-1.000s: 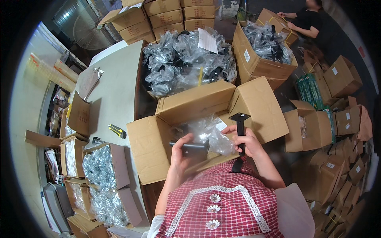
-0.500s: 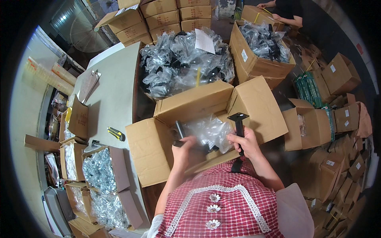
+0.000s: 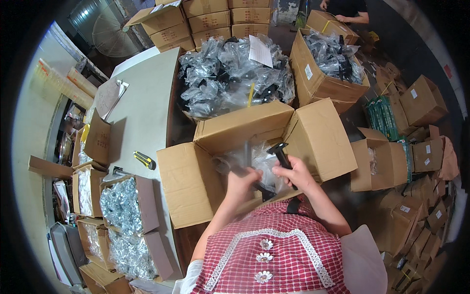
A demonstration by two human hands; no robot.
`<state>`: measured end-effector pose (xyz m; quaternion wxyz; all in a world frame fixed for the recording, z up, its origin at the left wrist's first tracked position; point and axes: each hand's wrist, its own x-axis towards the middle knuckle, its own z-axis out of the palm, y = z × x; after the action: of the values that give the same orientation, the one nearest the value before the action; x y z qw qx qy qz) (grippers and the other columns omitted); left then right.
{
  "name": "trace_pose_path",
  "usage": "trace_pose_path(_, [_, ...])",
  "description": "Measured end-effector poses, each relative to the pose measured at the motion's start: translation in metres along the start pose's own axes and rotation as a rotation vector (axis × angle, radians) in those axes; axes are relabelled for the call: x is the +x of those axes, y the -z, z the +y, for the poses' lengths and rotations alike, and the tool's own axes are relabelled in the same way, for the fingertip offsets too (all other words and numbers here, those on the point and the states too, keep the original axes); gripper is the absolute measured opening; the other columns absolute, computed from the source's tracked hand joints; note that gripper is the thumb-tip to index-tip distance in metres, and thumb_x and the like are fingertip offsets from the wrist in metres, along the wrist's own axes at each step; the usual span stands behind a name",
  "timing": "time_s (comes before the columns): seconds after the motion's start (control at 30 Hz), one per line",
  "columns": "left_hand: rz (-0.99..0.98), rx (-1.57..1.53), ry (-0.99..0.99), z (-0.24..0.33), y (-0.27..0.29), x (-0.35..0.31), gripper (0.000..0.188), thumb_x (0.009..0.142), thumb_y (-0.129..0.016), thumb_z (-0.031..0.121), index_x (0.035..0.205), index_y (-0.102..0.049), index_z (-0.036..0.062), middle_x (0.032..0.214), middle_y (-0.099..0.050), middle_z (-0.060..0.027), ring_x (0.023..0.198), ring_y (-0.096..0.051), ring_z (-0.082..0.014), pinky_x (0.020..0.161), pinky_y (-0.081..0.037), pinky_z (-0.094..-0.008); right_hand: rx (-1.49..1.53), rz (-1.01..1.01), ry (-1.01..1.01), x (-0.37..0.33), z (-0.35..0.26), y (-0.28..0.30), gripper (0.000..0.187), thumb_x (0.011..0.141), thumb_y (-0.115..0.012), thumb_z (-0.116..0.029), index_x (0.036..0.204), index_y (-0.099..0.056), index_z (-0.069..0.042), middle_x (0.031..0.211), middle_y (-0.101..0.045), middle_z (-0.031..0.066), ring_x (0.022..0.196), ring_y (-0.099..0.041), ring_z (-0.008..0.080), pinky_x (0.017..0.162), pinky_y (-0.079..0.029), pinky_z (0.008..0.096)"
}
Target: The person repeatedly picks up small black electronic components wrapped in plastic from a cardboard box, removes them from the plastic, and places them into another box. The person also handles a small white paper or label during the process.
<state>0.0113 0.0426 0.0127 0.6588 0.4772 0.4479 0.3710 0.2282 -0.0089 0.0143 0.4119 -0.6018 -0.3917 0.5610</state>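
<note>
My left hand (image 3: 241, 185) is closed round a black metal bracket (image 3: 265, 192), partly smeared by motion; its flat plate end shows below the fingers. A dark tube-like piece (image 3: 247, 153) rises blurred above that hand, and whether it is part of the same bracket I cannot tell. In my right hand (image 3: 296, 174), a second black bracket (image 3: 281, 154) is gripped by its stem, its flat plate tilted up and to the left. Both hands are over an open cardboard box (image 3: 245, 123), close together. Crumpled clear plastic bags (image 3: 227, 159) lie inside the box beneath them.
Beyond the box sits a large heap of bagged black parts (image 3: 215, 83) with a paper sheet (image 3: 260, 51) on it. A yellow cutter (image 3: 144, 160) lies on the grey table (image 3: 142, 112). Cartons of bagged parts (image 3: 120, 203) stand left. At far right, a person's hand (image 3: 342, 18) touches a carton.
My left hand has moved right, toward my right hand, turning its bracket. My right hand has shifted slightly left, and its bracket's plate now tilts more.
</note>
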Motion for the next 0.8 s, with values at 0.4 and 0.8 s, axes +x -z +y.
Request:
trace_pose_path(0.4, [-0.031,0.157,0.144,0.004,-0.008,0.007,0.019,0.082,-0.073,0.014,0.072,-0.069,-0.0018,0.071,-0.069,-0.0067,0.067,-0.062,-0.0136,0.063,-0.047,-0.0313,0.445,-0.165,0.439,-0.047,-0.072,-0.016,0.027,0.112,-0.045,-0.023,0.127,-0.054,-0.003,0.126,-0.066,0.0199,0.127,-0.059,0.0305,0.113,-0.041,0.0450])
trace_pose_path(0.8, [-0.160,-0.089,0.131,0.009,-0.011,-0.007,0.020,0.088,-0.068,0.014,0.075,-0.069,-0.0014,0.074,-0.068,-0.0056,0.071,-0.062,-0.0131,0.067,-0.047,-0.0290,-0.083,-0.124,0.632,-0.016,-0.010,-0.021,0.042,0.108,-0.056,-0.035,0.138,-0.048,-0.007,0.154,-0.050,0.0236,0.153,-0.033,0.0322,0.122,-0.024,0.0490])
